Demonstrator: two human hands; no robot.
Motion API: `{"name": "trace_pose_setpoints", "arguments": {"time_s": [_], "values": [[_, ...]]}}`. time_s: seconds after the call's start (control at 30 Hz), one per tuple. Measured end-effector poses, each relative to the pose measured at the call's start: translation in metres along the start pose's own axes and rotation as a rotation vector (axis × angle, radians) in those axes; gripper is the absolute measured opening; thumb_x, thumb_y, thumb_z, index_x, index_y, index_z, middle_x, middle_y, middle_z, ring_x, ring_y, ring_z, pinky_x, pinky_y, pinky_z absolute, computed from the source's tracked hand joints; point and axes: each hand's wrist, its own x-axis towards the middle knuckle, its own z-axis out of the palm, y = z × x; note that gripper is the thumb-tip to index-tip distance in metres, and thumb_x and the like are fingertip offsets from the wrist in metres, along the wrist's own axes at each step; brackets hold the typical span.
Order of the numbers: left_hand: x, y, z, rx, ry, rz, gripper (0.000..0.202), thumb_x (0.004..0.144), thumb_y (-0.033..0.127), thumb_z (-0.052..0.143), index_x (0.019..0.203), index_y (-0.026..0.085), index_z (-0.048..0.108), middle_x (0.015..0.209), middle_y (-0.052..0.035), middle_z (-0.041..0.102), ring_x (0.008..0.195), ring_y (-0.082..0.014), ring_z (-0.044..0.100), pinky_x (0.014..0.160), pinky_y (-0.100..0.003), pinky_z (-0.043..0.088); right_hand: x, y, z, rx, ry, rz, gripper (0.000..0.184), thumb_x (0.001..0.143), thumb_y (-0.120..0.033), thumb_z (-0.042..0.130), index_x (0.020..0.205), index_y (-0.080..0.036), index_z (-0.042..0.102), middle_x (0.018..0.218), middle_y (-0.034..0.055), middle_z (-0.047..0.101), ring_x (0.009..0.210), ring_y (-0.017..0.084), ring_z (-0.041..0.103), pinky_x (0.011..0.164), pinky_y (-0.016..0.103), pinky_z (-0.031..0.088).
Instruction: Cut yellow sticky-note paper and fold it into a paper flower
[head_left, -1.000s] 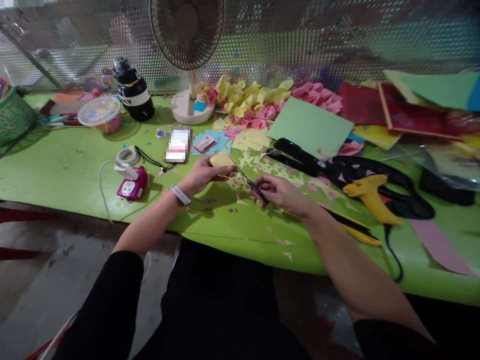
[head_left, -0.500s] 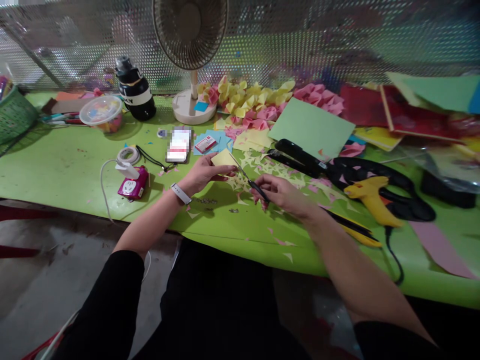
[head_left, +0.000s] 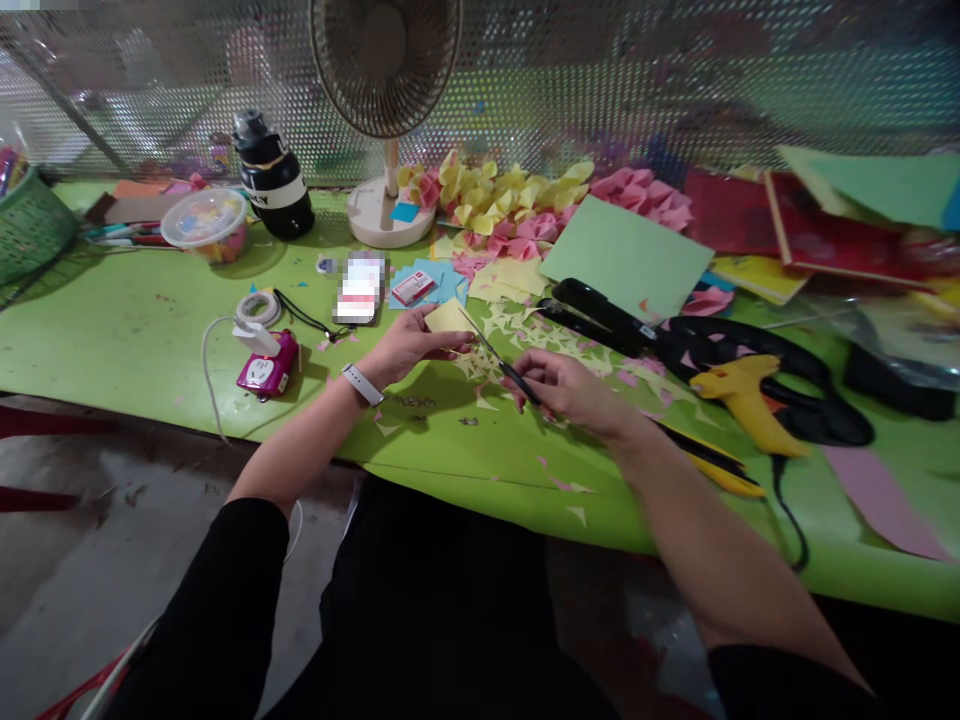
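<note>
Between the thumb and fingers of my left hand (head_left: 412, 346) is a piece of pale yellow paper (head_left: 444, 316), held just above the table. My right hand (head_left: 559, 388) grips black-handled scissors (head_left: 517, 381), whose blades point up and left to the paper's right edge. Whether the blades are parted is too small to tell. Below and behind the paper lie many small yellow paper scraps (head_left: 517, 332). Yellow paper sheets (head_left: 506, 280) rest farther back, near a heap of folded yellow paper petals (head_left: 510, 192) and pink ones (head_left: 637, 200).
A hair straightener (head_left: 600, 318) and a yellow glue gun (head_left: 750, 390) with its cord lie to the right, by a yellow-black tool (head_left: 720, 470). Leftward are a phone (head_left: 361, 290), a pink power adapter (head_left: 264, 368), a tape roll (head_left: 256, 308), a black bottle (head_left: 276, 185) and a fan (head_left: 386, 60).
Almost nothing differs. The whole view has shifted very slightly, and both hands keep their hold on the paper and the scissors.
</note>
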Motion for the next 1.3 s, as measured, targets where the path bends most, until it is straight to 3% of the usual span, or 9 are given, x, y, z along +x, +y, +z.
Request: {"name": "trace_pose_setpoints", "arguments": {"time_s": [0.83,1.3], "values": [[-0.001,0.002,0.003,0.021,-0.040,-0.058,0.038,0.068,0.021,0.086,0.098,0.009,0.066,0.092,-0.0093,0.075,0.079,-0.0137,0.071,0.080,-0.032,0.056,0.002,-0.001,0.002,0.011,-0.019,0.014,0.050,0.068,-0.061,0.084,0.082,-0.020,0.058,0.061,0.0010,0.067,0.038,0.006,0.043,0.034,0.023,0.029],[-0.003,-0.001,0.010,-0.004,-0.024,-0.098,0.041,0.074,0.010,0.081,0.111,0.008,0.061,0.090,-0.0099,0.076,0.073,-0.0123,0.072,0.072,-0.026,0.058,0.003,-0.001,0.002,0.021,-0.025,0.018,0.049,0.070,-0.061,0.082,0.083,-0.020,0.058,0.064,0.0015,0.068,0.039,0.007,0.043,0.036,0.024,0.031]]}}
